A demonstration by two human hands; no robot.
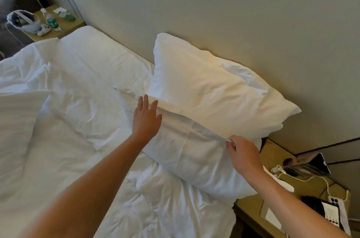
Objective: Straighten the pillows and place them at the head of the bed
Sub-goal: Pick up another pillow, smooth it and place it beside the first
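Two white pillows lie at the head of the bed on its right side. The far pillow [218, 89] leans against the beige headboard wall [233, 13]. The near pillow [191, 159] lies in front of it, partly over the rumpled duvet [78, 120]. My left hand [146, 118] rests flat, fingers spread, on the near pillow's left end. My right hand [243, 152] pinches the pillowcase edge at the pillow's right end, pulling the fabric taut between both hands.
A wooden nightstand [272, 159] on the right carries a phone [329, 212], white cables and a folded card. A second nightstand [66, 23] at the far left holds a water bottle, a bag and small items. A bunched duvet fold [15, 130] rises at the left.
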